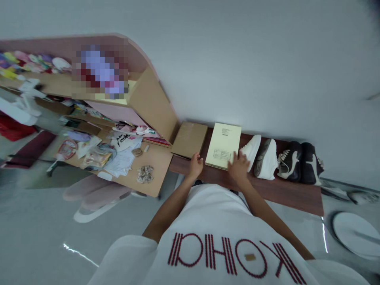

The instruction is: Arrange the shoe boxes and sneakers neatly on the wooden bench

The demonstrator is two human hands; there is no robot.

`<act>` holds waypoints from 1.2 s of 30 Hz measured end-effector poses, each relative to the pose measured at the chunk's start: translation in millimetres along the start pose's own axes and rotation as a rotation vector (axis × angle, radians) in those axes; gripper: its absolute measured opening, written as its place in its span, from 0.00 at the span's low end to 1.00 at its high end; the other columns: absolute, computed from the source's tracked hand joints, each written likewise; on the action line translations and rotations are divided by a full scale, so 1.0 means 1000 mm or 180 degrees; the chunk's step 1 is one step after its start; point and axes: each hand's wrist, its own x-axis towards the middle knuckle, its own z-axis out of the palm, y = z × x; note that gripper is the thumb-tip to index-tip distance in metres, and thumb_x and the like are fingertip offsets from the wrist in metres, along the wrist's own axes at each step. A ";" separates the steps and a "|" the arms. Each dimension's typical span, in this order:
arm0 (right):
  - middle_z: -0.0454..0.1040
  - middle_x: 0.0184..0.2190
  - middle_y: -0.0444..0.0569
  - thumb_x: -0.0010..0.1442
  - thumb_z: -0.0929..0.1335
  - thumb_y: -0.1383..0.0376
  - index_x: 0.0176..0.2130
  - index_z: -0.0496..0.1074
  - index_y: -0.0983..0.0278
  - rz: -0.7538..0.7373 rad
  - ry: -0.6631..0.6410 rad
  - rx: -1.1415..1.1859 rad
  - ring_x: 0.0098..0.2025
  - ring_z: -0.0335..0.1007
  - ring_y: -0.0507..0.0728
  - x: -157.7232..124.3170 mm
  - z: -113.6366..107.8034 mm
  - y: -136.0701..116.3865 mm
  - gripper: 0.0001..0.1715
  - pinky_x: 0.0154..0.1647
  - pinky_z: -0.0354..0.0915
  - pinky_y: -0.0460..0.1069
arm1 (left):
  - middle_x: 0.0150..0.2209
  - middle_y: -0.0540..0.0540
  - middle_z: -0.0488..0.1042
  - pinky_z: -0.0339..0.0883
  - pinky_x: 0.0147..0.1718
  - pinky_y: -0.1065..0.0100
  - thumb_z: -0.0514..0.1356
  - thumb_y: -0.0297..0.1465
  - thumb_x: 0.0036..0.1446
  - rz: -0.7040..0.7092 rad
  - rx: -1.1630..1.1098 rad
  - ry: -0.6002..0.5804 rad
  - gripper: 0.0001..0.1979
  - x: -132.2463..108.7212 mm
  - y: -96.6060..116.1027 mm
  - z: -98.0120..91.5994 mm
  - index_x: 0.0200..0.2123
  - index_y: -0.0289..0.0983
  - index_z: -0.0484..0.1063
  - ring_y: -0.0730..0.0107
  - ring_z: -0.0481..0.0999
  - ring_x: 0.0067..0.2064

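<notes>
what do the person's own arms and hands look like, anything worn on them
Both the left hand and right hand are ungloved, with no watch or bracelet visible. The forearms are bare below short white sleeves. The white shirt has dark red lettering and a small tan patch.

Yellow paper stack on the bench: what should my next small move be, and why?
Probably bring the left hand to the near left corner of the yellow paper stack. The right hand is at its near right corner, while the left sits by the cardboard box; a hand on each side would likely steady the stack better.
</notes>
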 end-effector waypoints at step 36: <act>0.56 0.73 0.68 0.59 0.72 0.55 0.75 0.49 0.72 0.1072 -0.0658 0.2502 0.76 0.50 0.71 0.061 0.061 -0.187 0.56 0.76 0.52 0.65 | 0.57 0.36 0.79 0.68 0.61 0.53 0.64 0.44 0.64 -0.0638 -0.0465 -0.0082 0.20 0.196 -0.109 -0.141 0.53 0.38 0.76 0.52 0.75 0.63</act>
